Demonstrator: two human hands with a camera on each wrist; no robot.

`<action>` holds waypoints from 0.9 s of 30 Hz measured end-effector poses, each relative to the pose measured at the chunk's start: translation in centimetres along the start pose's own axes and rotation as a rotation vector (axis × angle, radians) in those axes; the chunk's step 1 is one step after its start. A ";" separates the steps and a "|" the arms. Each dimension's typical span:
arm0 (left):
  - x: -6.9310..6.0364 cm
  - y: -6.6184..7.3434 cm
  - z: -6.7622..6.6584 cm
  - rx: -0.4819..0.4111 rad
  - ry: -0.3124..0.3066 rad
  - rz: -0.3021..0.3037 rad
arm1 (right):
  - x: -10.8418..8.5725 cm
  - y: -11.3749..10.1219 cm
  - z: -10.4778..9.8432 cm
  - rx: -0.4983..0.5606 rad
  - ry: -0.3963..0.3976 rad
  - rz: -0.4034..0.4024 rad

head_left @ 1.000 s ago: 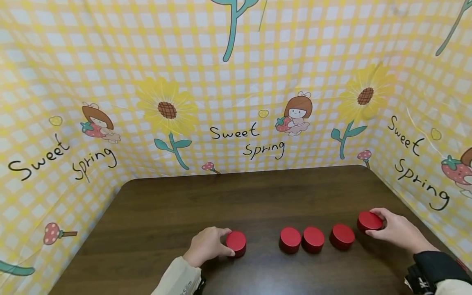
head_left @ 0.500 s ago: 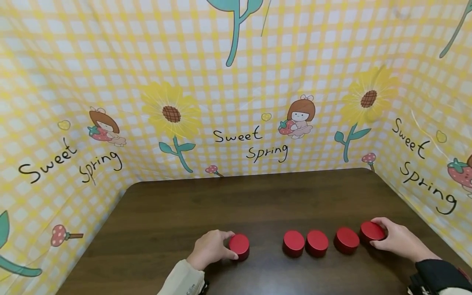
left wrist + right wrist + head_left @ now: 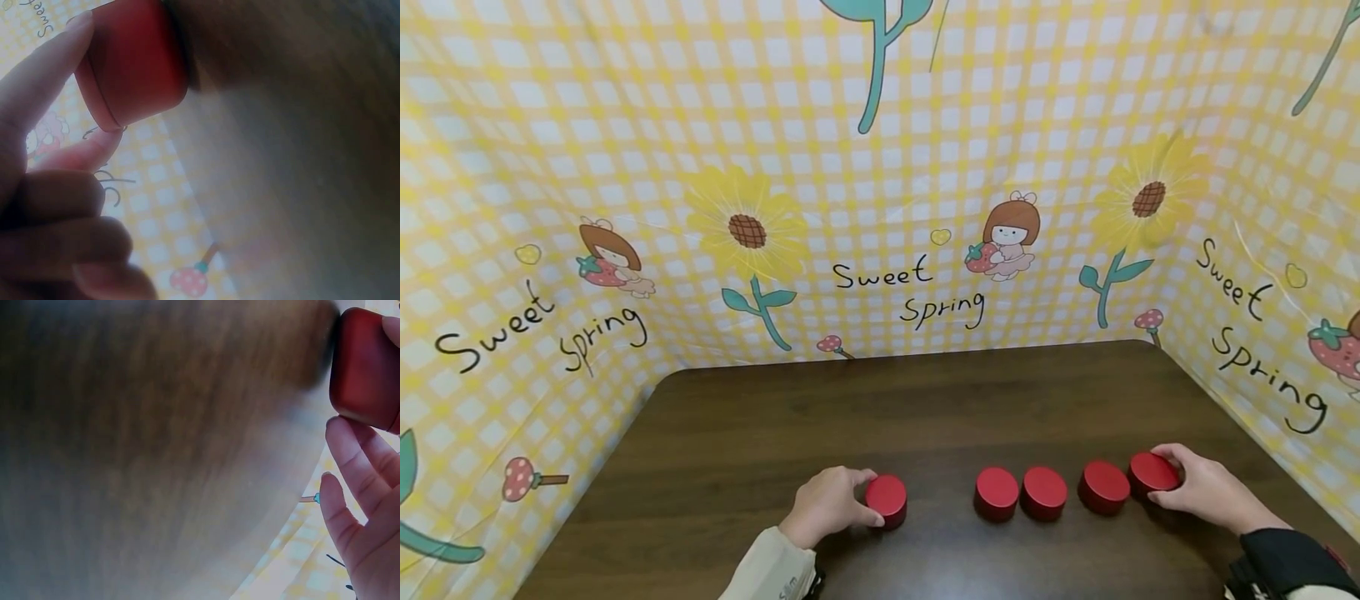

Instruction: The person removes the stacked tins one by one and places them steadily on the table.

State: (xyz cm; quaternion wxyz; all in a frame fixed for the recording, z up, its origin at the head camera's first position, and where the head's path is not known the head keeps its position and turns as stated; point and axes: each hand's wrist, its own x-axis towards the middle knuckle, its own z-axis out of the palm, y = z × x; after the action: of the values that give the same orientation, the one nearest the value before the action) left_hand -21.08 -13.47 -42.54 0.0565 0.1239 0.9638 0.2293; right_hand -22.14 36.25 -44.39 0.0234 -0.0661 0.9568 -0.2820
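Observation:
My left hand (image 3: 829, 504) pinches a short red cylinder (image 3: 886, 498) between thumb and fingers; it stands upright on the table, left of the others. In the left wrist view a thin seam runs round this cylinder (image 3: 137, 59) near its top, and the lower fingers are curled. At the right, my right hand (image 3: 1210, 493) grips the rightmost red cylinder (image 3: 1152, 472) from its right side. That one stands very close to a neighbouring red cylinder (image 3: 1103, 486); whether they touch I cannot tell. In the right wrist view two lower fingers are partly extended.
Two more red cylinders, one (image 3: 996, 493) and another (image 3: 1044, 493), stand almost side by side between the hands. A wider gap lies left of them. The dark wooden table (image 3: 880, 408) is enclosed by a yellow checked cloth (image 3: 880, 208) at the back and sides.
My right hand has brought its cylinder nearer the front and slightly left, closer to its neighbour. The head view has shifted slightly. The left hand and its cylinder keep their place.

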 end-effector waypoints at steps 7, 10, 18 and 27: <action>0.1 0.1 0.0 0.020 0.004 0.004 | -0.1 0.1 0.0 0.017 -0.003 0.017; 0.1 0.1 0.0 0.028 0.002 0.004 | -0.2 0.2 0.0 0.018 -0.004 0.023; 0.2 0.3 0.0 0.035 0.002 0.011 | -0.1 0.4 -0.3 0.005 -0.032 -0.009; 0.5 0.5 0.2 0.018 0.019 -0.002 | 0.1 0.5 -0.4 0.033 -0.057 -0.027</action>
State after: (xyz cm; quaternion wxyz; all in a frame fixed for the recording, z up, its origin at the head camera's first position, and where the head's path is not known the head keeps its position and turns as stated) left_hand -21.40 -12.86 -42.55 0.0466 0.1215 0.9664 0.2216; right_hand -22.28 36.81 -44.33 0.0478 -0.0867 0.9500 -0.2961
